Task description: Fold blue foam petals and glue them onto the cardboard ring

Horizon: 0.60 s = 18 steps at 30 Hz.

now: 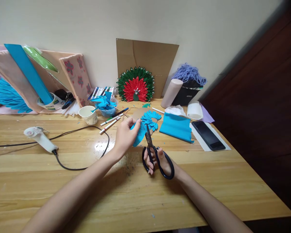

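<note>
On the wooden table [63,181], a folded sheet of blue paper [176,127] lies well to the right of the work, near a black phone [208,135]. A white glue gun [40,137] rests far left. The left hand [124,136] pinches a small blue paper piece [139,134], held up just above the tabletop. The right hand [160,161] is closed through the loops of the black scissors [153,152] — blades pointing away from the person, up into the paper's right edge, long axis nearly vertical in the view.

Both forearms reach in; left hand [125,134] pinching, fingers curled; right hand [160,160] fingers closed through handles, palm up.
</note>
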Motion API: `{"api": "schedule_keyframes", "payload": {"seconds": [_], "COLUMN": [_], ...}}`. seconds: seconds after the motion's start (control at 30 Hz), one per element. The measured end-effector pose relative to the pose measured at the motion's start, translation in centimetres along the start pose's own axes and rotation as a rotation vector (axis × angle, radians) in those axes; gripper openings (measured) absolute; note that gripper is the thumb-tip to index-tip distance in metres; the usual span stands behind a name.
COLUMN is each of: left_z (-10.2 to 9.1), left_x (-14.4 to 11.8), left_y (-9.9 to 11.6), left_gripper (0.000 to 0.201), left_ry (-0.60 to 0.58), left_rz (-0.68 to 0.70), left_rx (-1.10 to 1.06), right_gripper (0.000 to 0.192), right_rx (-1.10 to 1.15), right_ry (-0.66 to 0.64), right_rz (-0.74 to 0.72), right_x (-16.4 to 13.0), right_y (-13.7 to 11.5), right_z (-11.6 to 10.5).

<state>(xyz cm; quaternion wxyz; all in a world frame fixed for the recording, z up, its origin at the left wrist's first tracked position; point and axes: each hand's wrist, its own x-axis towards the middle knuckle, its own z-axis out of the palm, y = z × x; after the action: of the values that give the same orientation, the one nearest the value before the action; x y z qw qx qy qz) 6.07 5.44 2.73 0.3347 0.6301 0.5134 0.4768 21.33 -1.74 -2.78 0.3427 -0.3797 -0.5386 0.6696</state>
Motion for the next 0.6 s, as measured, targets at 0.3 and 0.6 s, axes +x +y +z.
{"api": "schedule_keyframes", "payload": {"seconds": [0.3,0.6], "left_z": [0.2,0.19], "left_x": [0.09,0.3], "left_y": [-0.14,-0.67], "left_gripper": [0.03,0.031], "left_ry": [-0.004,-0.024], "left_rz": [-0.022,-0.044], "left_rx": [0.015,-0.012], "right_gripper": [0.074,0.066], "right_rx": [0.025,0.003], "right_ry": [0.005,0.094], "right_rz": [0.023,0.013], "right_x": [0.05,0.15], "right_y": [-0.53,0.05], "right_z": [0.36,0.7]}}
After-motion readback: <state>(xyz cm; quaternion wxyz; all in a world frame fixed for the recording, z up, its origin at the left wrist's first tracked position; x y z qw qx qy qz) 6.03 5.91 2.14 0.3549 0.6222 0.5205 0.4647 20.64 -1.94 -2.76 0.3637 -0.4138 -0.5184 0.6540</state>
